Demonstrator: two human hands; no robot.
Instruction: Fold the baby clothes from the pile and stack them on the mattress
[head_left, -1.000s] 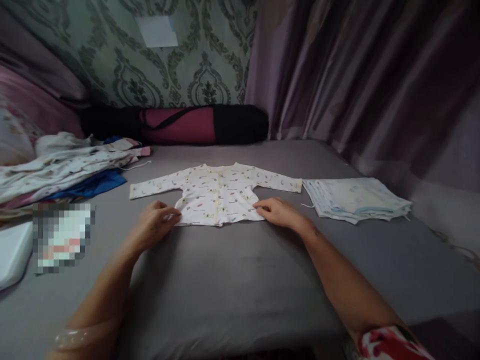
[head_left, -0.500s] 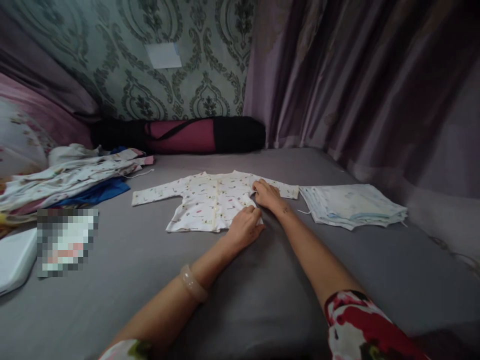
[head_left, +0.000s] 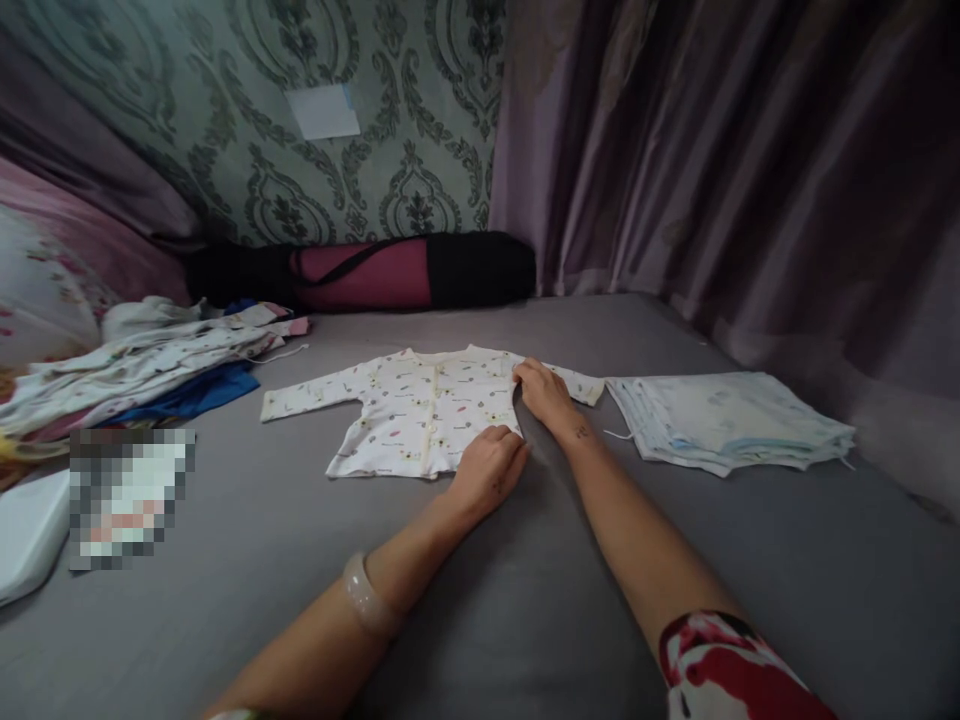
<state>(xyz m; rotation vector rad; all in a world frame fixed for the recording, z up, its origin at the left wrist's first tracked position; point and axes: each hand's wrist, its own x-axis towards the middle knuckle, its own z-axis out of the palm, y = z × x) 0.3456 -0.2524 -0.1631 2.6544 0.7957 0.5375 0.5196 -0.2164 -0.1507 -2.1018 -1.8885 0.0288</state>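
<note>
A small white baby shirt (head_left: 409, 410) with a scattered print and a buttoned front lies spread on the grey sheet, both sleeves stretched out sideways. My left hand (head_left: 491, 465), a pale bangle on its wrist, has its fingers closed at the lower right corner of the shirt. Higher up, my right hand (head_left: 544, 392) pinches the cloth where the right sleeve joins the body. The fingertips and the cloth between them are partly hidden. The right cuff reaches the edge of a stack of folded white cloths (head_left: 739, 415).
A heap of clothes (head_left: 157, 365) lies at the left, with a white object (head_left: 30, 530) in front of it beside a pixelated patch. A long black and maroon bag (head_left: 367, 272) rests along the wall. Purple curtains (head_left: 675, 170) hang at the right.
The view has shifted slightly. Both hands stay at the shirt's right side; the right sleeve now slopes down a little more toward its cuff.
</note>
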